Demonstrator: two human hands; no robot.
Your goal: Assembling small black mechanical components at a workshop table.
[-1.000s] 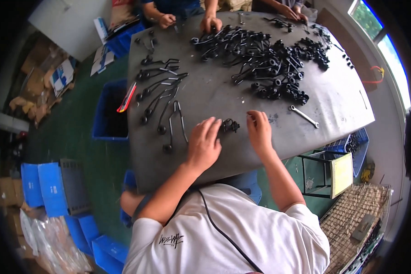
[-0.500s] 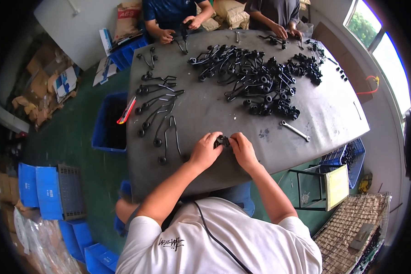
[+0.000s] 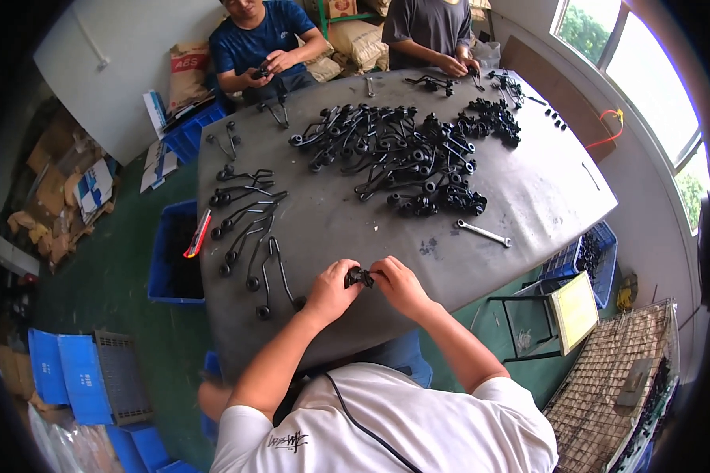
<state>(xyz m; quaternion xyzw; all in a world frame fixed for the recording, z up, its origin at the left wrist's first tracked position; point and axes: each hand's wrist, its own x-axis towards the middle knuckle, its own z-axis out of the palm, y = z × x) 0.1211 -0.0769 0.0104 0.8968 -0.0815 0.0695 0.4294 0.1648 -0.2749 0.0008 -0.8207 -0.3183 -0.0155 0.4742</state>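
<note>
Near the front edge of the grey table (image 3: 308,229), I hold a small dark clamp-like part (image 3: 359,277) whose exact kind I cannot make out. My left hand (image 3: 328,295) is wrapped round its left side. At its right end my right hand (image 3: 398,285) pinches with thumb and fingertips. To the left of my hands lie several bent black metal rods with round ends (image 3: 270,272). Beyond my hands is a large heap of similar black rods (image 3: 386,142), with a cluster of small black parts (image 3: 459,200) at its near side.
A wrench (image 3: 483,233) lies to the right, and a red utility knife (image 3: 198,234) rests on the left edge. Two people work across the table, one in a blue shirt (image 3: 252,47), one in grey (image 3: 426,31). Blue crates (image 3: 173,296) and a stool (image 3: 572,314) stand around.
The whole view has tilted, so the table and my hands sit lower and further left. Both hands stay at the small black part. The person in blue has brought their hands together.
</note>
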